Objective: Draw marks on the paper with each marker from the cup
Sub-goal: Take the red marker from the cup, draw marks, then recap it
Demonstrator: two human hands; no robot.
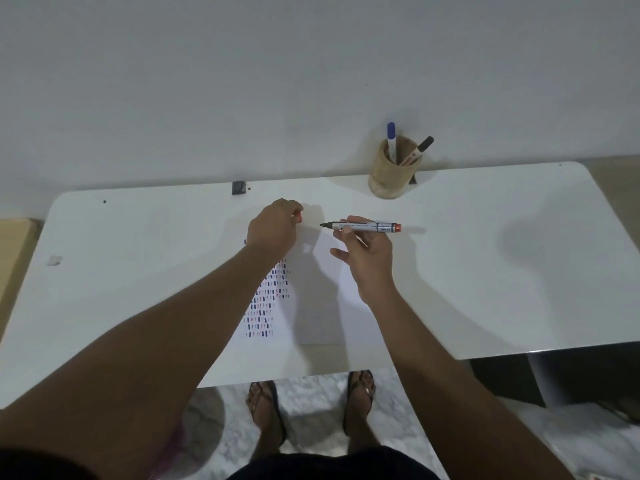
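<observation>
1. Below the table (485, 271) edge, both my sandalled feet (266, 410) stand on a marbled floor.
2. On the table lies the paper (311, 306), rows of short marks down its left side.
3. My right hand (367, 258) pinches an uncapped marker (363, 226) level above the paper.
4. My left hand (273, 230) closes on a red cap (298, 217).
5. Two markers stand in the cup (391, 178) at the back.

left hand (275, 226) pinched closed, right hand (367, 251) gripping, forearms extended
</observation>
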